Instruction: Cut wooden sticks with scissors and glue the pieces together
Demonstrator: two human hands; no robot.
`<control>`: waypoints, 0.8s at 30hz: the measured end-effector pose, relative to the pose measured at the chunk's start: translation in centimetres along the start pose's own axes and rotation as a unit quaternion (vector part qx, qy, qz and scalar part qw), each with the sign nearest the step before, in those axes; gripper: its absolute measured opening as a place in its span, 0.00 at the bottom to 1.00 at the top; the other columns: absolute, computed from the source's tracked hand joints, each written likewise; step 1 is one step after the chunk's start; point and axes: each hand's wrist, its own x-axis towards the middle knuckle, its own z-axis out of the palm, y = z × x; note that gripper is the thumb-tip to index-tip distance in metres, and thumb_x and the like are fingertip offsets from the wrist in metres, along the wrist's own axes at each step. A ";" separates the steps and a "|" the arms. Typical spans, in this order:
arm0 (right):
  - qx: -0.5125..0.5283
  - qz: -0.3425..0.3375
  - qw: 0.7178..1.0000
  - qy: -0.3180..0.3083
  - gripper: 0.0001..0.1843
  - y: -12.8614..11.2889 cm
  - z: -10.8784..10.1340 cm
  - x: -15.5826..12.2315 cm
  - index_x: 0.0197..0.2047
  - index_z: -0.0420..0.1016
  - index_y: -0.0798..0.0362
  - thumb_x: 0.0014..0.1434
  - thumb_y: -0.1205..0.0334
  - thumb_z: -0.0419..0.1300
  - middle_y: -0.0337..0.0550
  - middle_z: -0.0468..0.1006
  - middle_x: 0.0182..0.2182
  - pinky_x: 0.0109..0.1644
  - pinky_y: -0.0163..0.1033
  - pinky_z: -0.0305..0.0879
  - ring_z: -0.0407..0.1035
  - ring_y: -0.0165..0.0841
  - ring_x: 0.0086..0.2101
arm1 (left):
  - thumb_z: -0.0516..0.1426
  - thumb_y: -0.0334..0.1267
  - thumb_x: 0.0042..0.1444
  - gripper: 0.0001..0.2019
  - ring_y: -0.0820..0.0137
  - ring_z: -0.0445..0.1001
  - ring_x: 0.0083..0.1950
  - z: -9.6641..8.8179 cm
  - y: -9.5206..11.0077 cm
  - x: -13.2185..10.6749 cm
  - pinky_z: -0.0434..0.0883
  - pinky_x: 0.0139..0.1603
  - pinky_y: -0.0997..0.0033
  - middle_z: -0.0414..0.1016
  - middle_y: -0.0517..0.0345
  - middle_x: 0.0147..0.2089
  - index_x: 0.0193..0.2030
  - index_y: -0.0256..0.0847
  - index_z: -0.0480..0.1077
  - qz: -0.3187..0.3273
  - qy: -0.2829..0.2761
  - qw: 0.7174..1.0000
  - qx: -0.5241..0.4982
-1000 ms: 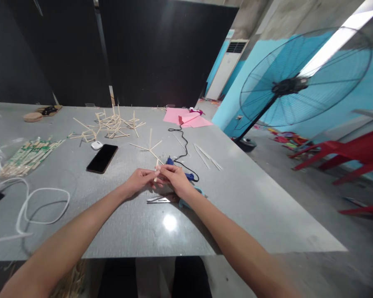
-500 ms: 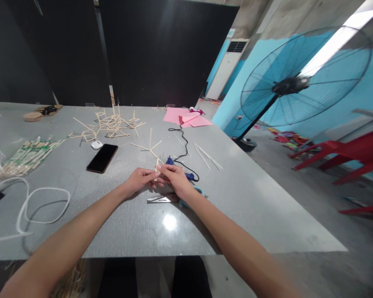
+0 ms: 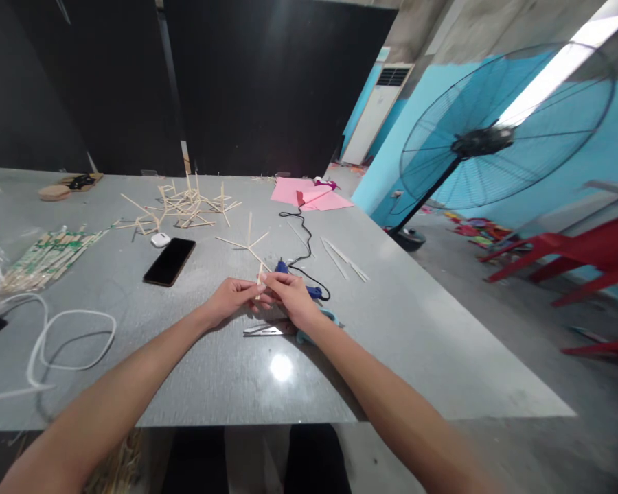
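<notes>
A branching frame of thin wooden sticks [image 3: 249, 247] reaches toward me, its near end meeting my fingertips. A short stick piece [image 3: 260, 272] stands up between them. My left hand [image 3: 231, 299] is closed in a pinch on its lower part, and my right hand [image 3: 293, 295] pinches the joint from the other side. Just behind my right hand lies a blue glue gun [image 3: 314, 293] with a black cord, partly hidden by my fingers. Scissors [image 3: 270, 330] lie under my right wrist, their light-blue handles partly covered.
Loose sticks [image 3: 344, 259] lie to the right. Farther back stand joined stick frames [image 3: 185, 206] and pink paper [image 3: 309, 194]. On the left are a phone [image 3: 169, 262], a white earbud case [image 3: 160, 239], packaged sticks [image 3: 51, 257] and a white cable [image 3: 116, 329]. A large fan [image 3: 481, 142] stands beyond the table.
</notes>
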 end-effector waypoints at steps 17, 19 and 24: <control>-0.002 0.006 0.999 -0.033 0.23 -0.5 -0.1 0.0 0.29 0.83 0.53 0.43 0.42 0.78 0.37 0.75 0.22 0.28 0.36 0.63 0.66 0.29 0.22 | 0.67 0.57 0.58 0.23 0.68 0.80 0.34 -0.2 -0.4 0.2 0.73 0.36 0.71 0.86 0.44 0.36 0.39 0.34 0.85 0.005 -0.004 1.000 0.006; -0.004 0.001 1.000 -0.025 0.23 -0.4 -0.1 0.1 0.29 0.83 0.53 0.43 0.42 0.78 0.37 0.76 0.22 0.29 0.37 0.65 0.67 0.29 0.22 | 0.68 0.57 0.57 0.24 0.69 0.79 0.33 -0.2 -0.3 0.1 0.73 0.36 0.71 0.86 0.44 0.36 0.38 0.33 0.85 0.002 -0.001 1.000 0.010; -0.004 -0.020 1.000 0.013 0.23 0.1 -0.4 0.6 0.31 0.84 0.51 0.42 0.41 0.78 0.40 0.81 0.28 0.34 0.39 0.70 0.71 0.32 0.27 | 0.69 0.58 0.56 0.25 0.72 0.76 0.28 0.0 0.2 -0.1 0.73 0.31 0.72 0.86 0.45 0.38 0.44 0.33 0.85 -0.011 0.033 0.999 0.001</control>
